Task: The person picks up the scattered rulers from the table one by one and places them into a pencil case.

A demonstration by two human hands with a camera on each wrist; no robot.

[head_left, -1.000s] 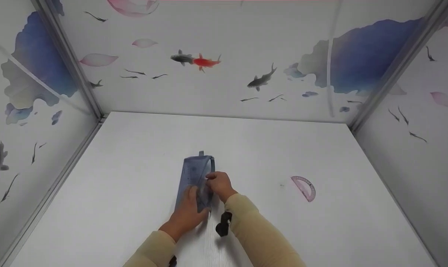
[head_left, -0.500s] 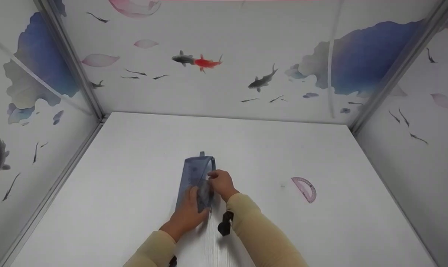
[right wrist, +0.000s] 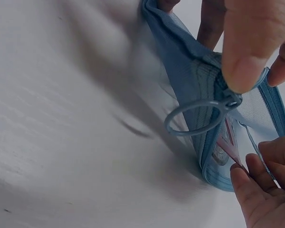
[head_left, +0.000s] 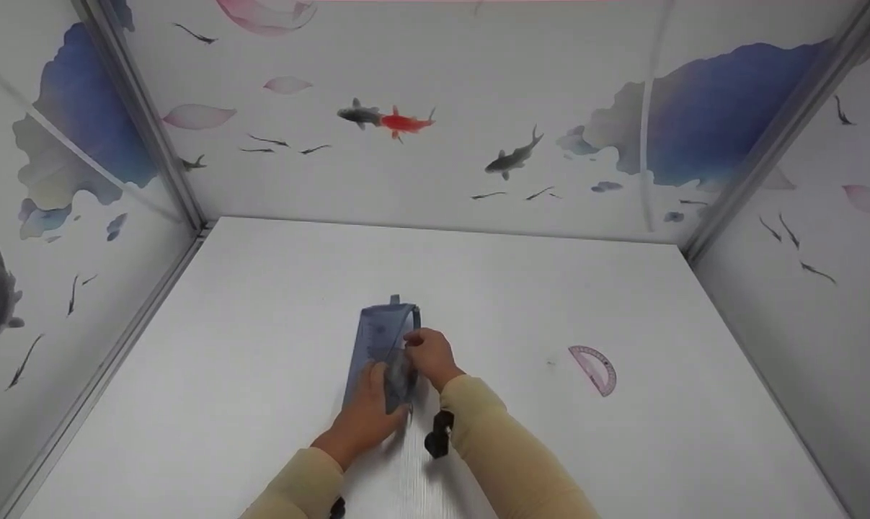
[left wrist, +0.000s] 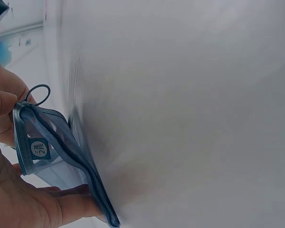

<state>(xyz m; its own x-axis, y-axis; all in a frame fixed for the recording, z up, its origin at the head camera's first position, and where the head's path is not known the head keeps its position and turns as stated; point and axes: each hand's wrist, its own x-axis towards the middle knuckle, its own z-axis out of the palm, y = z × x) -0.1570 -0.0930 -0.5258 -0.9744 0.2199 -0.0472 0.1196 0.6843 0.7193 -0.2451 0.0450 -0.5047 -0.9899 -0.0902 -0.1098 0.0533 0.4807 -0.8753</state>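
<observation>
A blue mesh zipper pouch (head_left: 378,333) stands out lengthwise from me on the white table, its zipped side gaping toward the right. My left hand (head_left: 366,414) grips its near part, with the thumb at the right edge and fingers over the top. On the right edge, my right hand (head_left: 431,357) pinches the zipper close to the slider; a ring-shaped zipper pull (right wrist: 194,116) hangs beneath the thumb in the right wrist view. Through the opening there, a pink-edged clear piece (right wrist: 232,142) shows inside the pouch. A white label (left wrist: 39,148) is visible in the left wrist view.
A pink half-round protractor (head_left: 599,373) lies on the table to the right of my hands. Beside it is a tiny faint clear speck (head_left: 550,362), too small to identify. Patterned walls (head_left: 435,180) bound the white table (head_left: 262,303) at the back and both sides.
My right hand has shifted slightly toward the far end along the pouch's right edge. My left hand keeps its grip, and the head view has drifted a little.
</observation>
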